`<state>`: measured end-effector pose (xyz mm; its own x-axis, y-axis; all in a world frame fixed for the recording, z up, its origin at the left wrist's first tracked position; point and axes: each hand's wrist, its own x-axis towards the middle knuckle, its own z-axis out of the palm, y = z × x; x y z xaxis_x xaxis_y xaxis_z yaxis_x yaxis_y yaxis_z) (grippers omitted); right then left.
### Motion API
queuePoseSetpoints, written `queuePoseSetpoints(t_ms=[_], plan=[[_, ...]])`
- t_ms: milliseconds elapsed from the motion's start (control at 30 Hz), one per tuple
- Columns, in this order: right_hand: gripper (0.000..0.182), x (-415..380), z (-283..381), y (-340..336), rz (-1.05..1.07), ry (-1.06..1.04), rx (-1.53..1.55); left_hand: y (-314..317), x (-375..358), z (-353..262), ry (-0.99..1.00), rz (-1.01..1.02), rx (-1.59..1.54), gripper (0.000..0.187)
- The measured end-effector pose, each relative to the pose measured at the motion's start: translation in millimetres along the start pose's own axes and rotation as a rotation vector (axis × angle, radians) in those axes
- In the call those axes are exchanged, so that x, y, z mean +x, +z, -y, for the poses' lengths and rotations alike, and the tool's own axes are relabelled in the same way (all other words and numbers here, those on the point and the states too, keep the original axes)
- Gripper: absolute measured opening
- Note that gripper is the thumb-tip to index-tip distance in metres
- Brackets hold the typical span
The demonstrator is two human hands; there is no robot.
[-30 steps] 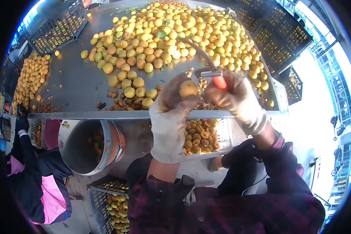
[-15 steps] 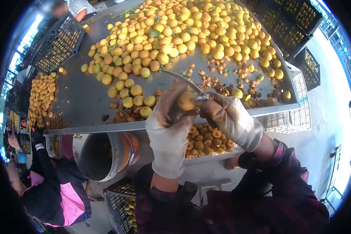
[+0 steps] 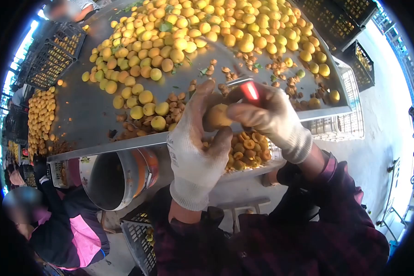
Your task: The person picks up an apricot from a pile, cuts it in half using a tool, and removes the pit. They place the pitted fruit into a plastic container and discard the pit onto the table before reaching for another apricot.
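Observation:
An apricot [image 3: 218, 116] rests in my gloved left hand [image 3: 195, 147], gripped between thumb and fingers. My gloved right hand [image 3: 273, 112] is closed around a curved knife [image 3: 250, 90] with a red handle and a metal collar. Its blade, smeared by motion, points up and to the left over the table. The right fingertips are right at the apricot's side. Both hands are above the near edge of the metal table [image 3: 92, 124]. Just beyond them lie pits [image 3: 170, 108] and a large heap of apricots [image 3: 193, 34]. Below the hands stands a crate of halved apricots [image 3: 248, 149].
A bucket [image 3: 119, 179] lies tilted under the table edge at left. Black crates [image 3: 53, 55] of fruit stand at the far left, others [image 3: 333, 20] at the right. A person in black and pink [image 3: 73, 225] sits at lower left; another person's arm [image 3: 83, 11] shows at the top.
My right hand has turned the knife, bringing its red handle into sight and lifting the blade away from the apricot. The view has shifted slightly. The left hand keeps its hold.

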<state>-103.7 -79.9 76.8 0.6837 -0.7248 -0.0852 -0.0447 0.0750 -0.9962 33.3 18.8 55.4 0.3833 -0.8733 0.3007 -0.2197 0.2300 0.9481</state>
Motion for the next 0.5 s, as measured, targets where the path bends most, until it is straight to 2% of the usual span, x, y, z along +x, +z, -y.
queuePoseSetpoints(t_ms=[33,67,133,167,233,300,333,400,433,500], plan=[[0.029,1.0,-0.5,3.1,0.036,0.06,0.038,3.0,-1.8,-0.4,-0.009,0.011,-0.004,0.064],[0.032,2.3,-10.7,1.9,0.023,0.008,-0.025,4.8,-2.6,-0.7,0.012,-0.009,0.089,0.062],[0.033,2.9,-7.8,-0.7,0.01,0.059,-0.003,5.1,-2.3,0.9,0.035,-0.027,0.189,0.06],[0.033,2.9,-6.7,-1.4,0.001,0.108,0.013,4.5,-2.1,4.7,0.028,-0.022,0.101,0.058],[0.036,3.2,-16.2,2.4,-0.023,0.078,0.112,3.1,-3.6,13.0,0.019,-0.012,0.014,0.057],[0.045,4.3,-24.0,5.4,-0.036,-0.089,0.073,1.5,-4.1,18.2,0.016,-0.036,-0.062,0.052],[0.045,3.5,-20.5,1.1,-0.037,-0.092,0.078,0.1,-3.2,15.6,0.018,-0.032,-0.057,0.052],[0.054,0.5,-10.0,-13.7,0.064,0.008,0.096,-4.8,0.7,6.4,-0.18,-0.072,-0.369,0.05],[0.061,0.3,-18.3,-16.3,0.051,-0.089,0.053,-7.1,1.2,8.1,-0.174,-0.077,-0.36,0.05],[0.054,-2.8,-12.2,-22.6,0.069,-0.008,-0.124,-11.5,2.0,13.1,-0.116,-0.05,-0.589,0.049]])
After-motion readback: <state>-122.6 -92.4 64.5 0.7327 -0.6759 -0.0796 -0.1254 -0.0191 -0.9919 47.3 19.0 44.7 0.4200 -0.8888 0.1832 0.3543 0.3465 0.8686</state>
